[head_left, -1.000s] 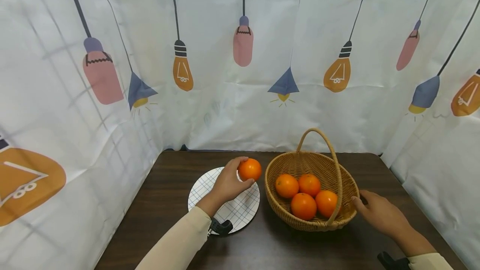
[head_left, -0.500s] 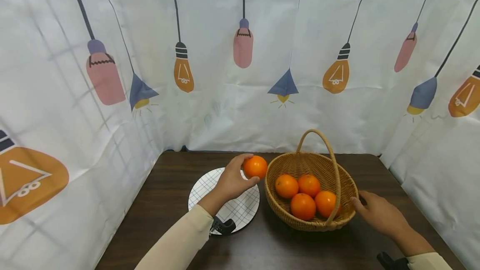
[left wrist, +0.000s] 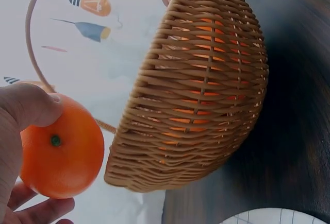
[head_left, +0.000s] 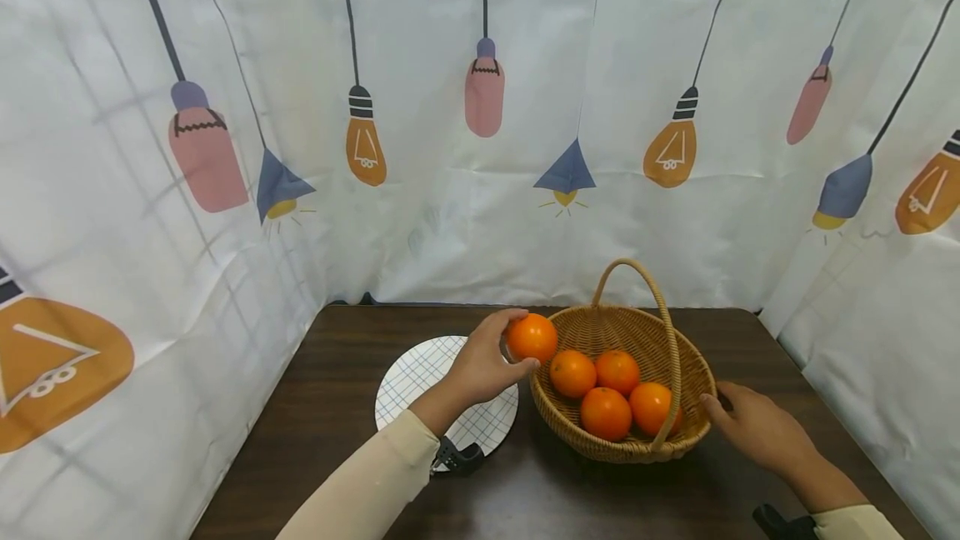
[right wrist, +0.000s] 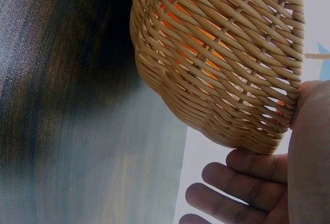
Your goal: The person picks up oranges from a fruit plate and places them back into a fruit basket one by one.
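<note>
My left hand [head_left: 483, 365] holds a bright orange [head_left: 534, 338] between thumb and fingers. The fruit is raised beside the left rim of a wicker basket [head_left: 660, 342] and overlaps that rim in the head view. Its small green stem spot shows in the left wrist view, where the orange [left wrist: 64, 154] has a gap between it and the basket wall [left wrist: 196, 90]. Several more oranges [head_left: 606, 413] lie inside the basket. At the basket's right side, my right hand [head_left: 768, 432] pinches the rim, thumb on the inner side and index finger against the outer weave [right wrist: 221, 80].
Left of the basket a round white plate [head_left: 412, 373] with a blue grid pattern lies on the dark wooden table [head_left: 330, 440], partly hidden under my left forearm. The basket's tall arched handle [head_left: 663, 307] rises over it. A white curtain [head_left: 450, 232] with printed lamps surrounds the table.
My left hand has carried the orange rightward from above the plate to the basket's left rim. The right hand and the basket have stayed in place.
</note>
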{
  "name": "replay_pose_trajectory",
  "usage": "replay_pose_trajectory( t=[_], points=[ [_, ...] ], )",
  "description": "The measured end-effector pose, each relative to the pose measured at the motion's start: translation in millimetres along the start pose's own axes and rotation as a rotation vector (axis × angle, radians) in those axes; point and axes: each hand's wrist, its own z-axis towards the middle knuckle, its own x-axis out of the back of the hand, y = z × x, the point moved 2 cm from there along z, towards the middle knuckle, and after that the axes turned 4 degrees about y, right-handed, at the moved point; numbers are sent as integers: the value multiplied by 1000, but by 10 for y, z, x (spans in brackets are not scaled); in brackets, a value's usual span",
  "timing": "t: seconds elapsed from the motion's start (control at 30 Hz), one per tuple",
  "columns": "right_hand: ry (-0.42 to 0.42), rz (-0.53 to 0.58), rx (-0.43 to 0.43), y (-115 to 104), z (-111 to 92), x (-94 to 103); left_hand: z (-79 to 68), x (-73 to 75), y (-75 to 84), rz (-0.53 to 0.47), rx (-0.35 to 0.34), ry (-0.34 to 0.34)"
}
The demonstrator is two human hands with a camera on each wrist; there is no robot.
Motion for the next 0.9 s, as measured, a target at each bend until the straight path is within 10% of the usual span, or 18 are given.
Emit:
replay_pose_trajectory(
  t=[0.9],
  points=[
    [-6,12,-2,50,24,-25,-25,-236,178,-25,-35,-101]
  ],
)
